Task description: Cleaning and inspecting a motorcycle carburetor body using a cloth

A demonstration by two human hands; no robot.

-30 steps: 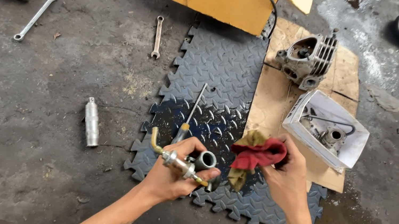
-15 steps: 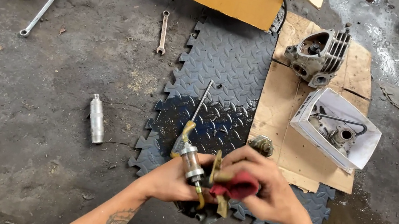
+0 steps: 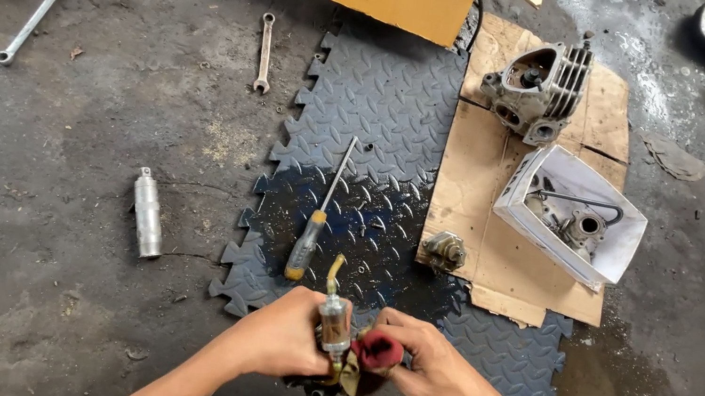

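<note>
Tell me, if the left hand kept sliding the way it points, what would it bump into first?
The left hand points toward the right hand, so it would probably meet the red rag first, just past the small metal part it holds. Depth is hard to judge.

Both forearms are bare, with no sleeves or gloves. The left hand [image 3: 283,341] and right hand [image 3: 430,373] wear no rings. A dark tattoo marks the left forearm.
</note>
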